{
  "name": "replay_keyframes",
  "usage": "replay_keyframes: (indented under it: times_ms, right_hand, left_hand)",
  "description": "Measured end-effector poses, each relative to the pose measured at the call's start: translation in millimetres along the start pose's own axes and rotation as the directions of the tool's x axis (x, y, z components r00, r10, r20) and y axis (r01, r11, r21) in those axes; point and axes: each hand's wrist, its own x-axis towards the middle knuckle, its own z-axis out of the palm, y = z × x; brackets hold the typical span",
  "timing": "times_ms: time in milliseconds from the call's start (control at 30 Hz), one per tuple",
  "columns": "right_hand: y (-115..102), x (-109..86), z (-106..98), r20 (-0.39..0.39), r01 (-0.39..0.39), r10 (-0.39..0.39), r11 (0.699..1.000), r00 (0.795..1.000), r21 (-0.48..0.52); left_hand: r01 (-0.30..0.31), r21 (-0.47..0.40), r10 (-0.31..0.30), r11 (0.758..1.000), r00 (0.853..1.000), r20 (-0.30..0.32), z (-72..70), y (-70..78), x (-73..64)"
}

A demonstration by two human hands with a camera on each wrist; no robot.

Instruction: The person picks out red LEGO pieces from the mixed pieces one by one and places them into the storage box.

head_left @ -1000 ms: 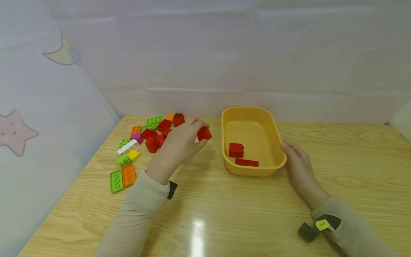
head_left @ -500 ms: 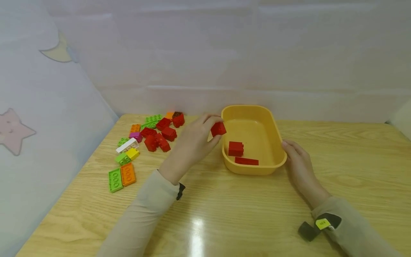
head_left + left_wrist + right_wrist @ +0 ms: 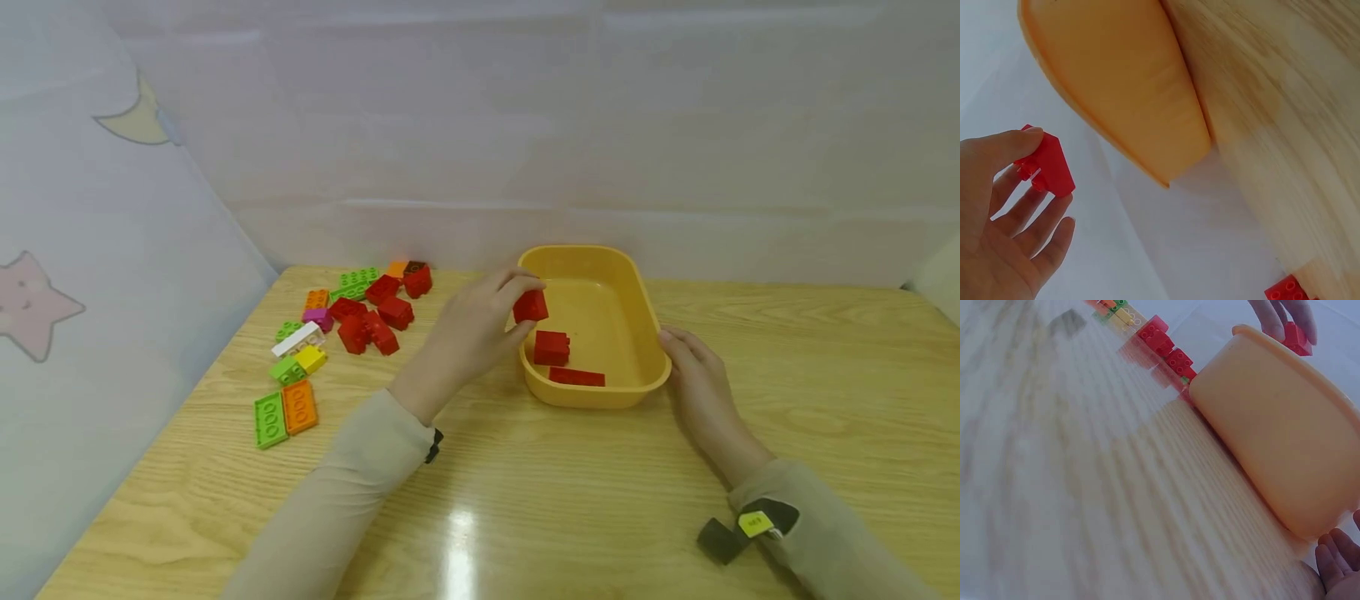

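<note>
My left hand point(image 3: 474, 331) pinches a red toy building brick point(image 3: 531, 307) between thumb and fingers, over the left side of a yellow plastic tub point(image 3: 592, 398). In the left wrist view the studs of this brick point(image 3: 1054, 165) face the palm, and the tub's outer wall point(image 3: 1122, 81) stands beyond it. Inside the tub lie a red brick point(image 3: 551, 347) and a longer red piece point(image 3: 576, 378), both toward its front. At the tub's right front corner, my right hand point(image 3: 705, 400) touches the outside with loosely extended fingers point(image 3: 1330, 559).
Left of the tub lies a group of red bricks point(image 3: 378, 321). Green, orange, yellow, white and pink bricks spread farther left, with a green plate point(image 3: 271, 421) and an orange plate point(image 3: 301, 408) nearest me. A pale sheet point(image 3: 480, 142) hangs behind the wooden table point(image 3: 570, 500).
My left hand has carried the red brick rightward from beside the brick group to over the tub's left side. My right hand and the tub stay where they were.
</note>
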Motion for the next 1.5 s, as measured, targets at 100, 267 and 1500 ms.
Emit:
replay_keyframes:
  times_ms: [100,267,1500]
  right_hand:
    - [-1,-0.5,0,-0.01,-0.007,0.007,1.0,1.0,-0.014]
    - [-2,-0.1,-1,-0.023,-0.009,0.008,1.0,1.0,-0.026]
    - [1,0.1,1,-0.016,-0.004,0.004,0.999,1.0,-0.034]
  left_hand:
    - [0.002,-0.006,-0.002,1.0,0.999,0.041,3.3,4.7,5.1]
    - [-0.001,0.002,0.001,1.0,0.994,0.11,8.8,13.8,15.1]
    - [0.049,0.032,-0.058,0.998,0.889,0.453,52.7,35.0,48.9]
